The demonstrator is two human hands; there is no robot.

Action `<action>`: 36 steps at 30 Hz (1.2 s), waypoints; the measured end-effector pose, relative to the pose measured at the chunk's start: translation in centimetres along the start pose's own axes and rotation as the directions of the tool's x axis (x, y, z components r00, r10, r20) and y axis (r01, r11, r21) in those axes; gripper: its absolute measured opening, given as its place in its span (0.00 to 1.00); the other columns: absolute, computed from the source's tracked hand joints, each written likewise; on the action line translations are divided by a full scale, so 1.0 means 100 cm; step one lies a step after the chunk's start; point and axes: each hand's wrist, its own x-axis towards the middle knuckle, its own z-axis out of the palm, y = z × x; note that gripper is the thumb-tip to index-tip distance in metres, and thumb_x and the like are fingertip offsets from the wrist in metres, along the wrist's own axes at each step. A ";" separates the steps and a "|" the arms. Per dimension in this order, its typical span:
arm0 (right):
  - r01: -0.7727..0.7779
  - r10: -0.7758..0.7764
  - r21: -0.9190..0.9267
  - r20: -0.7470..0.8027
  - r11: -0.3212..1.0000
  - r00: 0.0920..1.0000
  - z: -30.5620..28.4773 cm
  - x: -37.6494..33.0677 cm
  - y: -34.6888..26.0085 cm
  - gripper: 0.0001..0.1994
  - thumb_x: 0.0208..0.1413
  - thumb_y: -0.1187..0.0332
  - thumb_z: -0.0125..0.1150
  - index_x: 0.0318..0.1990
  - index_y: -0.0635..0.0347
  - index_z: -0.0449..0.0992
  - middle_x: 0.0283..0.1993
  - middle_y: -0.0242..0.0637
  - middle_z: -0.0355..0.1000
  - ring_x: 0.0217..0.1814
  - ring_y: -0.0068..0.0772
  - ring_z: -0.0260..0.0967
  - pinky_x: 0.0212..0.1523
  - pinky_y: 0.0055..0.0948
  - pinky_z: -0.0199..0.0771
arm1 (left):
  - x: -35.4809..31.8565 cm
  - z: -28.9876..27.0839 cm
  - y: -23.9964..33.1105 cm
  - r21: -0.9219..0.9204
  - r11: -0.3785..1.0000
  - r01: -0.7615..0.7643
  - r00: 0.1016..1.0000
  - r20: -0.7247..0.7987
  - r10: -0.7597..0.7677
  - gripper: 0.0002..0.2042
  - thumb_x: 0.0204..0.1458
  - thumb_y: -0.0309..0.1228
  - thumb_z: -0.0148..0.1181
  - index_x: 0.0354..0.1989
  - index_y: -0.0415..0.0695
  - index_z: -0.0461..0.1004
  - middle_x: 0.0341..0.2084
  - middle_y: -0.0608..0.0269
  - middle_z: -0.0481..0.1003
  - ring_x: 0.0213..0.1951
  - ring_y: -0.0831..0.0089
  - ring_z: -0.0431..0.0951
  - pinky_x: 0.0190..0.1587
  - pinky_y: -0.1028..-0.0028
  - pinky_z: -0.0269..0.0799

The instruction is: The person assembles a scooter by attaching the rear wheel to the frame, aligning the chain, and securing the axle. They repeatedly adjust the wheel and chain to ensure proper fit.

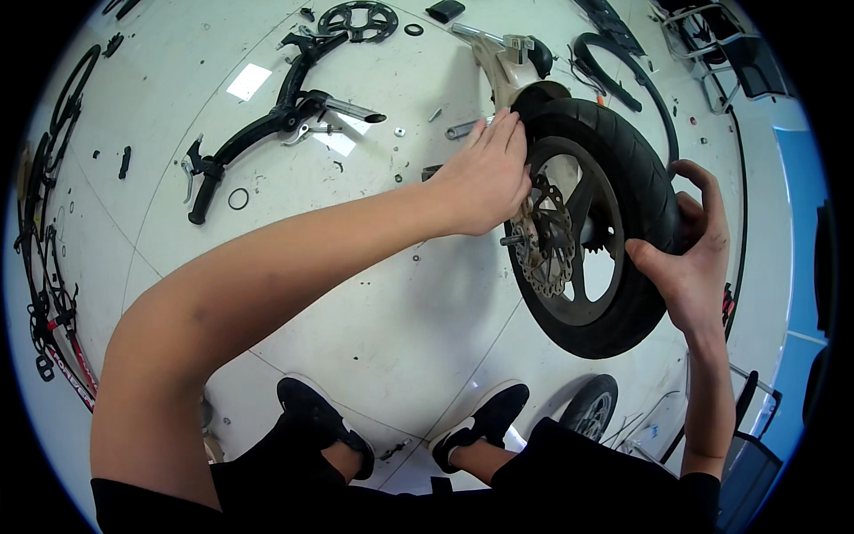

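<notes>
A wheel with a black tyre, grey spokes and a perforated brake disc stands tilted in front of me at the right. My right hand grips the tyre's right side, thumb on the near face and fingers round the tread. Against the upper left of the wheel lies my left hand, its fingers close together along the tyre's edge; its thumb is hidden. Just beyond the fingers, a beige frame part reaches up to the tyre. An axle end sticks out from the hub beside the disc.
A black folding handlebar stem lies on the white floor, near a chainring and a wrench. Bike parts line the left. A smaller wheel lies by my right foot; chairs stand at right.
</notes>
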 end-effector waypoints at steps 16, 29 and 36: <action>0.344 -0.308 -0.186 0.197 0.920 0.931 0.054 -0.030 0.004 0.26 0.42 0.69 0.64 0.47 0.66 0.59 0.31 0.52 0.71 0.26 0.56 0.73 0.25 0.46 0.73 | 0.024 -0.114 0.026 -0.466 0.275 0.841 0.540 0.693 -0.477 0.27 0.52 0.46 0.54 0.51 0.33 0.71 0.42 0.46 0.77 0.38 0.63 0.82 0.39 0.67 0.81; 0.314 -0.287 -0.074 0.252 0.947 0.924 0.055 -0.032 -0.006 0.24 0.52 0.58 0.62 0.50 0.65 0.64 0.29 0.48 0.73 0.28 0.53 0.75 0.28 0.47 0.74 | -0.002 -0.091 0.054 -0.533 0.055 0.845 0.454 0.657 -0.602 0.16 0.52 0.33 0.63 0.43 0.33 0.74 0.32 0.59 0.78 0.30 0.75 0.80 0.35 0.74 0.79; -0.224 0.219 0.158 0.051 0.962 0.974 0.066 0.044 0.135 0.18 0.59 0.58 0.54 0.36 0.70 0.74 0.30 0.50 0.75 0.34 0.47 0.74 0.41 0.40 0.73 | 0.003 -0.087 0.068 -0.501 0.055 0.864 0.425 0.665 -0.614 0.19 0.50 0.30 0.63 0.43 0.26 0.71 0.31 0.54 0.78 0.27 0.70 0.81 0.32 0.73 0.80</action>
